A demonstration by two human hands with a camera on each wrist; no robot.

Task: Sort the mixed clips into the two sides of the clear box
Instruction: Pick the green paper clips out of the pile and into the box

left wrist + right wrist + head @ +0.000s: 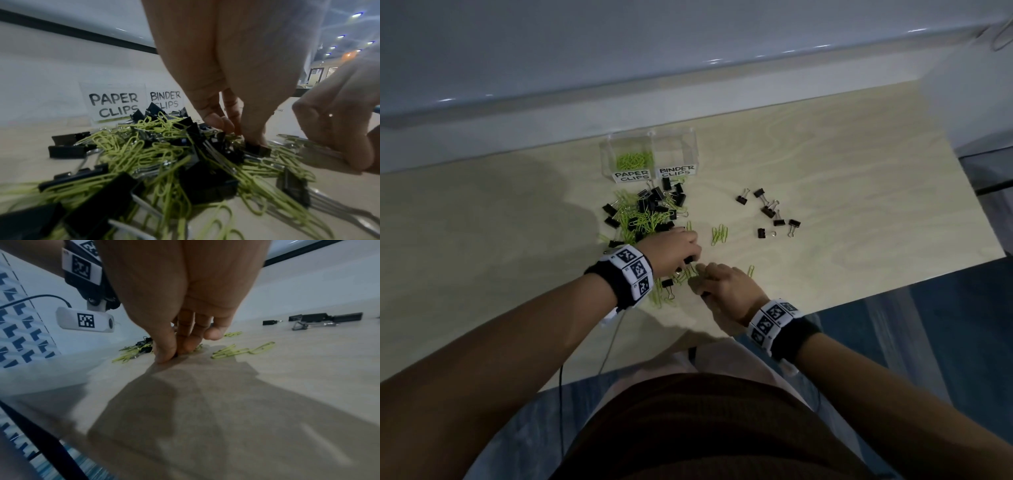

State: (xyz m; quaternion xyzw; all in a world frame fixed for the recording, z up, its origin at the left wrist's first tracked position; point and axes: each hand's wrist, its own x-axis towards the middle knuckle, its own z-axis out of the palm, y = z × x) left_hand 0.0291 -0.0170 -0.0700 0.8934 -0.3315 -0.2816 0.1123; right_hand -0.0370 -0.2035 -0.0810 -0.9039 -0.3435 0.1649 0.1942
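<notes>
The clear box (606, 161) stands at the back, labelled PAPER CLIPS on the left and BINDER CLIPS on the right. Green paper clips (635, 159) lie in its left side. In front of it lies a mixed pile (645, 216) of green paper clips and black binder clips. At the pile's near edge my left hand (690, 258) pinches a black binder clip (258, 148). Close beside it, my right hand (700, 278) has its fingers curled, and thumb and fingers (164, 352) pinch a small dark binder clip (176, 355) against the table.
Several black binder clips (770, 212) lie apart to the right of the pile. A few green paper clips (719, 234) lie between the two groups, and one (750, 270) lies by my right hand. The table's edge (893, 287) runs close on the right. A wall stands behind the box.
</notes>
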